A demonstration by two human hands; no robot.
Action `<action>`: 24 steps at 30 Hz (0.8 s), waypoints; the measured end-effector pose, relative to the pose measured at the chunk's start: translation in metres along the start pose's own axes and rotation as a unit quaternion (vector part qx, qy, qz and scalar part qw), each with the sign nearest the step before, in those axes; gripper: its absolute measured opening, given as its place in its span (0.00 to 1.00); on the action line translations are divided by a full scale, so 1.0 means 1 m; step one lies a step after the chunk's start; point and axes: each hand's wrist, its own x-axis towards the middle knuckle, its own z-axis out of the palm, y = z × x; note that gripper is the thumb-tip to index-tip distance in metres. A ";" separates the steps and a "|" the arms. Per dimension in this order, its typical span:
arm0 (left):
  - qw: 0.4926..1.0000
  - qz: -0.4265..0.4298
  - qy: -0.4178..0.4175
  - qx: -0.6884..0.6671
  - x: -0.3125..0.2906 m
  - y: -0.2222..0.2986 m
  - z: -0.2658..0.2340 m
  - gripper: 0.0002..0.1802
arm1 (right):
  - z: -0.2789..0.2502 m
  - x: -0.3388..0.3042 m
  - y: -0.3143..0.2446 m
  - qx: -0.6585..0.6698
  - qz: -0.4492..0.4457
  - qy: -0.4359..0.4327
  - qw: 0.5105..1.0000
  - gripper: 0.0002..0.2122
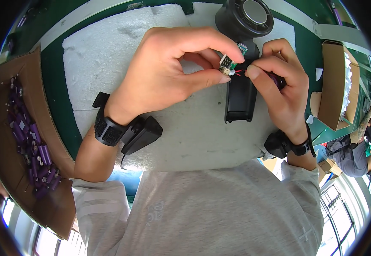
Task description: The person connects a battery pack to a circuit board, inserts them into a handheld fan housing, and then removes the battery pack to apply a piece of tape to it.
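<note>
My left hand point(168, 68) pinches a small green circuit board point(228, 65) between thumb and forefinger. A small white connector point(232, 73) sits at the board's lower edge, with thin red wires point(238, 73) running from it toward my other hand. My right hand point(279, 81) is closed, thumb and forefinger together by the wires, and part of a purple battery cell point(280, 81) shows under its curled fingers. Below the hands lies a black handheld device, its round head point(247, 19) at the far side and its handle point(240, 102) toward me.
White foam sheeting point(108, 51) covers the green tabletop point(57, 89). At the left, a cardboard box point(62, 141) holds many purple battery cells point(30, 136). Another cardboard box point(332, 85) with white packing stands at the right. Farther right, a person point(353, 158) is partly seen.
</note>
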 end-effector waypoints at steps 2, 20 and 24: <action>1.000 0.007 0.003 0.013 0.000 0.000 0.001 0.19 | 0.000 0.000 0.000 0.002 0.004 0.002 1.000 0.03; 0.998 0.034 0.032 0.045 -0.002 -0.004 0.005 0.21 | 0.001 0.000 0.001 0.020 -0.020 0.011 1.000 0.03; 0.997 0.038 0.051 0.037 0.002 -0.005 0.008 0.20 | 0.005 -0.001 0.003 0.019 -0.048 0.016 0.999 0.04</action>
